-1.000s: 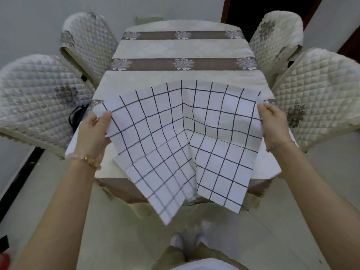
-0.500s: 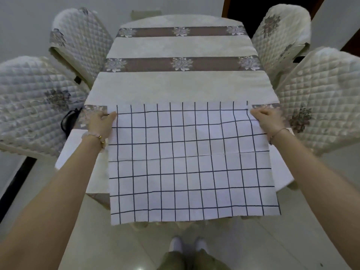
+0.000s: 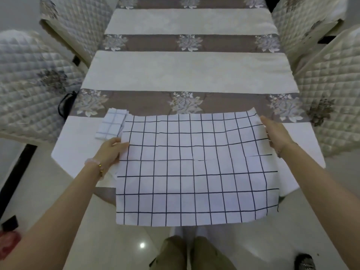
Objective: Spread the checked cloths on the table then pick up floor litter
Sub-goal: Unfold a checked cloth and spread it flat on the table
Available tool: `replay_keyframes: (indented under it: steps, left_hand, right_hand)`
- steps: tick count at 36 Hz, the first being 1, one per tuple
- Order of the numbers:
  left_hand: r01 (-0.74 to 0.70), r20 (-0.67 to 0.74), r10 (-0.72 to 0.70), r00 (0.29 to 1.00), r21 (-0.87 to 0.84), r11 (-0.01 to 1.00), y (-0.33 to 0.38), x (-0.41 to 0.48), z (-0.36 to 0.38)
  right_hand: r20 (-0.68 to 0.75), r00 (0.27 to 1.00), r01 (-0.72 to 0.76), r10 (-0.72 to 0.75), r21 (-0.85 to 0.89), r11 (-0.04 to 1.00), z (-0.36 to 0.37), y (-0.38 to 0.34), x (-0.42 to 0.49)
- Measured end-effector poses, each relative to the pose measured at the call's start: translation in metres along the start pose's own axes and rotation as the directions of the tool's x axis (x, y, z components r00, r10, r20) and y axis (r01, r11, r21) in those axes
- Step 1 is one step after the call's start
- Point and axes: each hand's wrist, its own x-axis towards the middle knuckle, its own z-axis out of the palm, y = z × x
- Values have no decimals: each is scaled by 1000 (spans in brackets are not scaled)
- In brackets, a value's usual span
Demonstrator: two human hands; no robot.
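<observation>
At the person's feet, on the floor, a small dark object (image 3: 304, 262) lies to the right and something red (image 3: 7, 242) to the left; whether either is litter is too blurred to tell. Above them the checked cloth (image 3: 194, 168) is opened out, its near part hanging past the near edge of the table (image 3: 191, 71) and the rest over the near end of the tabletop.

The left hand (image 3: 111, 151) pinches the cloth's left edge, fingers on top. The right hand (image 3: 276, 133) is at the right edge near the far right corner, which lifts slightly. Its fingers lie almost straight along the hem and the thumb is hidden, so I cannot tell whether it pinches or only presses.

The step in hand looks to be laying this cloth flat. It would go best by carrying both edges evenly toward the far end until nothing overhangs, keeping the grid square to the table's stripes, then letting go and smoothing outward.

Just beyond the left hand, folded checked cloths (image 3: 111, 123) sit touching the spread cloth's far left corner. Quilted chairs (image 3: 29, 84) flank the table.
</observation>
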Motion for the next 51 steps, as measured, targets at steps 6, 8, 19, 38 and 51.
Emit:
replay_keyframes:
  steps: [6,8,19,38,51]
  left_hand:
    - [-37,-85,35,996,-31,999,-7,-7,4]
    - [-43,-89,42,995,-9,999,-11,-11,3]
    - [-186,-202,190,961,38,982,-8,-54,11]
    - [-357,-692,30,721,-335,872,-106,-260,-82]
    - [-254,-812,-359,460,-508,823,-258,-360,-152]
  right_hand:
    - [42,999,35,-34,-17,999,-14,23,-17]
    - [35,998,60,-59,-42,997,-18,29,-24]
    - [97,983,166,-155,-117,979,-30,40,-56]
    - [297,749,599,-592,80,797,87,-31,-179]
    - [658,588,617,-470,11,787,263,-20,-279]
